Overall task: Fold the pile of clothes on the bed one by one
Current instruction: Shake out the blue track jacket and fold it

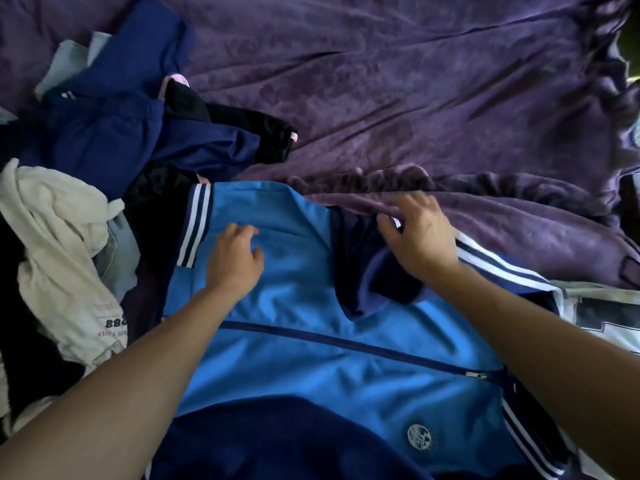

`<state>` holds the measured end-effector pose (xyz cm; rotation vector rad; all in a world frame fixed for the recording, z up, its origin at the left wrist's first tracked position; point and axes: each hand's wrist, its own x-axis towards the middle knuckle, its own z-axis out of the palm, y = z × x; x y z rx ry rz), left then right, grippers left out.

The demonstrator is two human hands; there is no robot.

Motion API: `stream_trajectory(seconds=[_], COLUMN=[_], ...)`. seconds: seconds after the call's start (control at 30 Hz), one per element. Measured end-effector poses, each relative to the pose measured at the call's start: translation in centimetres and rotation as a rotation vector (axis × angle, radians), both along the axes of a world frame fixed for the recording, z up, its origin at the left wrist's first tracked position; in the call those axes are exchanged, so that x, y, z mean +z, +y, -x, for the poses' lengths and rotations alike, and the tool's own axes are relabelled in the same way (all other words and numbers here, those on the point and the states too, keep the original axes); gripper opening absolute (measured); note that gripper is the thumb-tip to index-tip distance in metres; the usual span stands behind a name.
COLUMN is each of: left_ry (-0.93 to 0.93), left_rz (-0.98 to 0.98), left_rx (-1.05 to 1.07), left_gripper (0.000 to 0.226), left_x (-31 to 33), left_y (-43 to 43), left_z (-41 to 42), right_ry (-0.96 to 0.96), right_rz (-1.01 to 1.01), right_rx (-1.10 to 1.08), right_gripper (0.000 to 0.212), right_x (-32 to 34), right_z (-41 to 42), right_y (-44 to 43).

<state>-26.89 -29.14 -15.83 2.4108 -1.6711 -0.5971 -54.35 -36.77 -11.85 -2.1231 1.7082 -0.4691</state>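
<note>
A bright blue zip jacket (311, 348) with navy panels and white stripes lies spread in front of me on the bed. My left hand (233, 259) rests on its blue chest near the striped sleeve, fingers loosely bent. My right hand (417, 233) lies spread over the navy collar (360, 271) and the edge of the blanket, fingers fairly straight. Whether it pinches any cloth is hidden under the palm. A pile of clothes (114, 133) sits to the left, with navy, black and cream garments.
A crumpled purple blanket (398, 81) covers the bed beyond the jacket. A cream garment (59, 237) with printed numbers lies at the left edge. A grey and white printed cloth (602, 313) shows at the right.
</note>
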Motion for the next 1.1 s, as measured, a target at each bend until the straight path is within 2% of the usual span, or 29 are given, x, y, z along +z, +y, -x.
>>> stream_trajectory(seconds=[0.07,0.1,0.13,0.17,0.23,0.3,0.33,0.4,0.5,0.57,0.6,0.67,0.77,0.83,0.97,1.07,1.1], left_ry=[0.043,0.060,0.073,0.083,0.096,0.077,0.062,0.057,0.112,0.155,0.178,0.188,-0.020,-0.151,-0.218,-0.245,-0.260], left_rz=[0.029,0.032,0.034,0.036,0.041,0.050,0.055,0.074,0.101,0.079,0.041,-0.101,-0.401,-0.483,-0.386,-0.061,0.061], left_rx=[-0.013,-0.022,-0.031,-0.034,-0.024,-0.023,-0.026,-0.037,-0.102,-0.191,-0.246,-0.408,-0.693,-0.791,-0.728,-0.632,-0.585], left_gripper=[0.029,0.028,0.027,0.026,0.026,0.026,0.026,0.025,0.023,0.028,0.032,0.044,0.065,0.055,0.023,0.013,0.019], left_x=[0.3,0.4,0.5,0.7,1.1,1.4,1.6,1.8,1.8,1.3,0.9,-0.1,-1.4,-1.9,-1.4,1.4,2.9], left_y=[-0.8,-1.1,-1.5,-1.9,-2.9,-3.8,-4.2,-5.4,-7.8,-9.5,-10.2,-11.1,-11.1,-10.6,-10.3,-12.1,-13.2], left_z=[1.5,2.1,2.4,2.6,2.5,2.3,2.4,3.4,6.4,8.5,9.4,11.2,13.3,14.1,14.4,13.3,12.6], right_ry=[0.225,0.214,0.116,0.010,-0.089,-0.102,-0.104,-0.103,-0.137,-0.105,-0.082,-0.034,0.006,-0.004,-0.001,-0.025,-0.041], right_rz=[-0.432,-0.650,-0.790,-0.799,-0.561,-0.268,-0.209,-0.297,-0.673,-0.830,-0.845,-0.750,-0.503,-0.453,-0.458,-0.353,-0.284], right_rx=[-0.180,-0.240,-0.284,-0.327,-0.446,-0.537,-0.562,-0.518,-0.308,-0.132,-0.044,0.094,0.137,0.088,-0.029,-0.174,-0.237], right_gripper=[0.059,0.061,0.054,0.039,0.014,0.019,0.021,0.021,0.031,0.029,0.026,0.024,0.016,0.013,0.013,0.009,0.010], right_x=[-1.3,-2.0,-2.5,-2.8,-2.1,-1.1,-0.6,-0.4,-0.6,-1.4,-2.0,-2.7,-2.9,-2.9,-2.8,-2.5,-2.1], right_z=[0.3,0.7,1.2,1.9,4.2,7.6,9.2,11.0,8.9,7.0,6.4,6.7,9.5,11.9,15.4,16.3,16.4], right_y=[-2.3,-2.6,-2.6,-2.7,-3.5,-4.7,-5.1,-4.8,-1.4,1.3,2.6,4.6,5.7,5.5,4.3,2.2,1.1])
